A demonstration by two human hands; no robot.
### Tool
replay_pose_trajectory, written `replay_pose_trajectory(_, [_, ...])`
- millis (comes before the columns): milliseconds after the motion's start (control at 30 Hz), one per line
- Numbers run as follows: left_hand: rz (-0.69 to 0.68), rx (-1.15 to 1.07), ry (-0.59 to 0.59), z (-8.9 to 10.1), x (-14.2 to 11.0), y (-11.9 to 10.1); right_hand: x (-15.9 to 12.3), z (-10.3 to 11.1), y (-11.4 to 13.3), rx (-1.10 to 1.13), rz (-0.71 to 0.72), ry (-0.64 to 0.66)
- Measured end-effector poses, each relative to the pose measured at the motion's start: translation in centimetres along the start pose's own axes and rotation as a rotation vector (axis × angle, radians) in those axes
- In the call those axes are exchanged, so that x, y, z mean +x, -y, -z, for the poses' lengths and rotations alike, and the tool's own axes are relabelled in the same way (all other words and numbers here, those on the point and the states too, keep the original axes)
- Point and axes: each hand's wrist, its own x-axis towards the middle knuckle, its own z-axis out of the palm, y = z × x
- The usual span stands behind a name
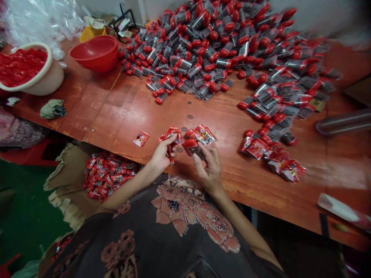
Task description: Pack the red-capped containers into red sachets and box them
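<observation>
- Left hand (160,159): fingers (171,141) closed firmly around red packets (171,134).
- Right hand (209,166): thumb and forefinger pinch a capped tube (194,150) just above the surface (95,116).
- Below left: filled carton (69,185).
- Beyond: tubes heaped (208,50).

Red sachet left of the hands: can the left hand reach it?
Probably yes: the left hand sits close to the red sachet, nothing stands between them, though it already grips a red packet.

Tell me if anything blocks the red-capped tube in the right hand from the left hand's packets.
Nothing visible: between the tube in the right hand and the packets in the left hand lies only a small round spot on the table.
</observation>
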Motion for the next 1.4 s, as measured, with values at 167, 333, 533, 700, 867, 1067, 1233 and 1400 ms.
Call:
replay_pose_trajectory(167, [0.005,0.009,0.019,-0.2,-0.1,0.2,0.1,-0.6,-0.5,-0.018,0.013,0.035])
replay_pose_trajectory(333, [0.069,-0.016,0.096,0.0,-0.6,0.2,0.3,-0.7,-1.0,-0.048,-0.035,-0.003])
replay_pose_trajectory(533, [0.08,0.031,0.097,0.7,-0.4,0.5,0.6,-0.4,-0.6,0.129,-0.198,0.018])
replay_pose_trajectory(700, [-0.003,0.071,0.027,0.6,-0.3,0.8,0.7,-0.4,-0.7,0.37,-0.411,0.09])
replay_pose_trajectory(867, [-0.077,0.063,-0.044,0.2,-0.6,0.7,0.8,-0.3,-1.1,0.466,-0.496,0.146])
replay_pose_trajectory(1067, [-0.091,0.04,-0.043,0.4,-0.6,0.6,0.4,-0.3,-1.2,0.467,-0.476,0.098])
replay_pose_trajectory(1233, [-0.021,0.011,-0.027,0.6,-0.4,0.4,0.4,-0.1,-0.6,0.399,-0.391,0.053])
replay_pose_trajectory(1400, [0.03,-0.023,0.023,0.7,-0.3,0.8,0.6,-0.3,-0.5,0.376,-0.33,0.056])
